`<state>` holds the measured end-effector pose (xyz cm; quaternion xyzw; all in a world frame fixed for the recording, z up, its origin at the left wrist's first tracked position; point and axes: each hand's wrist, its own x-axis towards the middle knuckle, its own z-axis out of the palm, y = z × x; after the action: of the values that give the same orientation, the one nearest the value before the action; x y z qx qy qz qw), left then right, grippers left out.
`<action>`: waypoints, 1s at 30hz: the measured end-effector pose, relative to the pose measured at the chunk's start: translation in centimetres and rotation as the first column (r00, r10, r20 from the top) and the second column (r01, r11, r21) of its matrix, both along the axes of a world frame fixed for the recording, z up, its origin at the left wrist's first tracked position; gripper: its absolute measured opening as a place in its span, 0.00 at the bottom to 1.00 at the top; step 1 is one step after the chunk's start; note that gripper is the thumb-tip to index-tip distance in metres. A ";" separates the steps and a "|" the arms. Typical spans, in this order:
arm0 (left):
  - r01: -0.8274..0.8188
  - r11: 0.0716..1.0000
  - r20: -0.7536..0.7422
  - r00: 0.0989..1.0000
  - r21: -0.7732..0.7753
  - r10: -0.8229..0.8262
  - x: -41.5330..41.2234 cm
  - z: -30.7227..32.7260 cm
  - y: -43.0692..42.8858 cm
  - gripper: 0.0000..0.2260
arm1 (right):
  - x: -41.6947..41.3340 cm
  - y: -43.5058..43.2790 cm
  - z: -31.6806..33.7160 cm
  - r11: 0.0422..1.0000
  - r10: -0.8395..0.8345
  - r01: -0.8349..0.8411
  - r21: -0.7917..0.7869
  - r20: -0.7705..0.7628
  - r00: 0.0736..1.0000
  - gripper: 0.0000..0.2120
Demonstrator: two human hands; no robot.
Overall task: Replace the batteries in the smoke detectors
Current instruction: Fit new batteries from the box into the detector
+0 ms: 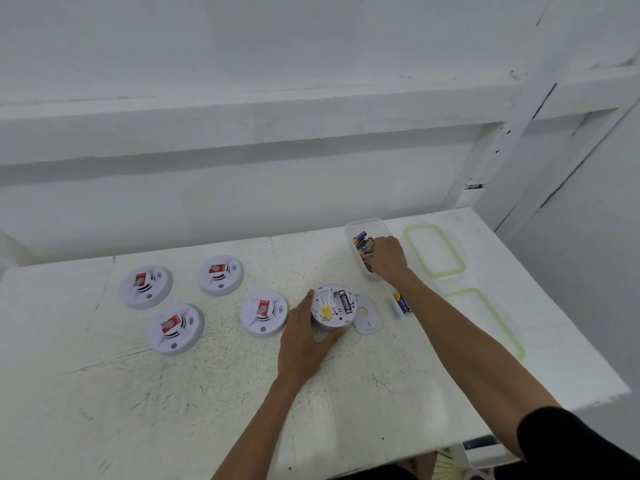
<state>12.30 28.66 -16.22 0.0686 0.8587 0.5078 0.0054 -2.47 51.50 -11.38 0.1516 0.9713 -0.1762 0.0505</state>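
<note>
Grips the open smoke detector [334,308] with the left hand [304,336], thumb curled round the near edge, fingers laid along the left side. Back-up on the white bench [346,393], near its middle, with one black battery [345,301] seated lengthwise in the compartment and a yellow tag just left of it. Touching the detector's right edge, flat on the bench: the detached cover plate [369,315].

Reaches with the right hand [388,256] into a clear tub [363,223] toward the far right of the bench, fingers pointing down among the spare batteries [362,240] heaped inside. Cannot tell whether those fingers have hold of one, hidden as they are behind the back of the hand.

Just beside the right forearm, between the cover plate and the arm: a few blue-and-yellow batteries [401,303], too small to say whether loose or in a holder. Right of the tub, a green-rimmed lid [433,251] lying flat; nearer, a second lid [485,323] of the same kind, partly under the forearm.

To the left, well apart from the hands, four closed detectors face-up, each with a red label: far left [145,287], far centre [220,274], near left [175,329], and one just beside the left hand [265,313].
</note>
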 end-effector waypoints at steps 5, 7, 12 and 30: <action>-0.002 1.000 -0.008 1.000 -0.011 0.002 0.0 0.0 0.0 0.40 | 0.3 0.3 -0.1 0.996 0.089 -0.089 0.003 -0.016 0.996 0.09; 0.004 1.000 -0.014 1.000 -0.002 -0.004 0.0 0.0 0.0 0.40 | 0.5 0.2 -0.2 0.994 0.112 -0.112 0.002 -0.047 0.993 0.11; -0.010 1.000 -0.017 1.000 0.012 0.011 0.0 -0.3 0.0 0.42 | 1.1 0.2 0.4 0.999 0.042 -0.044 -0.008 -0.172 0.984 0.15; -0.003 1.000 -0.104 0.995 -0.031 -0.001 -0.1 -0.9 0.1 0.41 | 11.3 -6.4 1.1 0.912 0.099 -0.210 -0.353 -0.306 0.947 0.10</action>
<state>12.21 28.80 -17.10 0.0942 0.8657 0.4901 -0.0384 8.85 45.10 -10.28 0.0343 0.9246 -0.3766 -0.0460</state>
